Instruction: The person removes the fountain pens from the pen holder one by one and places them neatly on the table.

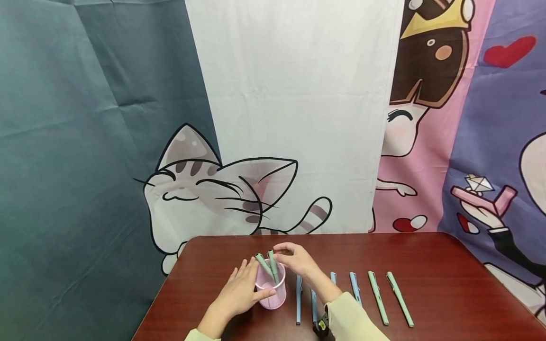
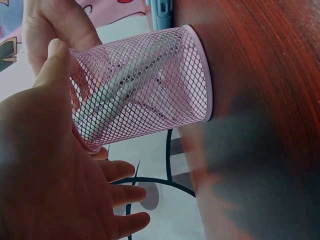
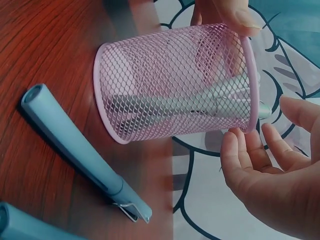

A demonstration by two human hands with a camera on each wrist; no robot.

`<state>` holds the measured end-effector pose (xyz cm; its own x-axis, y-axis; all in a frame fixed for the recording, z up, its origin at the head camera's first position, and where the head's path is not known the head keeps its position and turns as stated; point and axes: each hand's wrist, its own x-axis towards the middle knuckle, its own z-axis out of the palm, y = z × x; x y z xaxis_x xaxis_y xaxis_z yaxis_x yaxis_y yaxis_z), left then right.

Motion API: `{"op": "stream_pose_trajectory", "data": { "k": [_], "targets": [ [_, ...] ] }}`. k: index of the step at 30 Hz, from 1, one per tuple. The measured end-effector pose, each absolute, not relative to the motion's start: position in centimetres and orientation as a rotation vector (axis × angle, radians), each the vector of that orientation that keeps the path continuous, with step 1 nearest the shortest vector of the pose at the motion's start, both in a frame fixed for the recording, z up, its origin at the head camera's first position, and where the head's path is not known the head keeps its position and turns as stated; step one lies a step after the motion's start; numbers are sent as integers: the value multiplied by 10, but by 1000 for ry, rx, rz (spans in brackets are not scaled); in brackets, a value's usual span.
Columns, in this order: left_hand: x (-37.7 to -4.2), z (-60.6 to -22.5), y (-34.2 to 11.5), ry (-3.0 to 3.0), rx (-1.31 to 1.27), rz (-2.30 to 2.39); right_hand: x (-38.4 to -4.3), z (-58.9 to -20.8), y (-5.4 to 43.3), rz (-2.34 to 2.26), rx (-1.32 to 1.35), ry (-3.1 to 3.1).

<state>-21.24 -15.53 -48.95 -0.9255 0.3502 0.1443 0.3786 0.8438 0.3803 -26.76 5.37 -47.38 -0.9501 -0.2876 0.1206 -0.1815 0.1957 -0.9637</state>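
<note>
A pink mesh pen cup [image 1: 271,297] stands upright on the table, with two green pens [image 1: 273,267] leaning inside it, their tops above the rim. My left hand [image 1: 240,290] rests against the cup's left side. Its fingers are straight and spread, and its thumb lies at the rim. Over the rim's right side is my right hand [image 1: 299,261]. Thumb and fingertips stand apart around the pen tops in the right wrist view, gripping nothing. Closest to the cup on the right lies a blue pen [image 3: 82,145].
More blue pens [image 1: 355,286] lie right of the cup, some partly hidden beneath the right forearm. Farther right are two green pens [image 1: 400,299], side by side. The brown table [image 1: 460,284] ends at the back before a printed cloth backdrop [image 1: 298,94].
</note>
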Motion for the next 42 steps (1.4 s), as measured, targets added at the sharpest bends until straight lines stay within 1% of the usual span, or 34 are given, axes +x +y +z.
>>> {"op": "stream_pose_trajectory", "data": {
  "k": [21, 35, 42],
  "targets": [
    [-216, -492, -155, -2958, -586, -628, -276, -476, 41, -1837, -509, 2465],
    [-214, -492, -155, -2939, -587, -642, -278, -481, 39, -1765, -431, 2542],
    [-214, -491, -155, -2933, -591, -647, -274, -478, 42, -1747, -414, 2575]
  ]
}}
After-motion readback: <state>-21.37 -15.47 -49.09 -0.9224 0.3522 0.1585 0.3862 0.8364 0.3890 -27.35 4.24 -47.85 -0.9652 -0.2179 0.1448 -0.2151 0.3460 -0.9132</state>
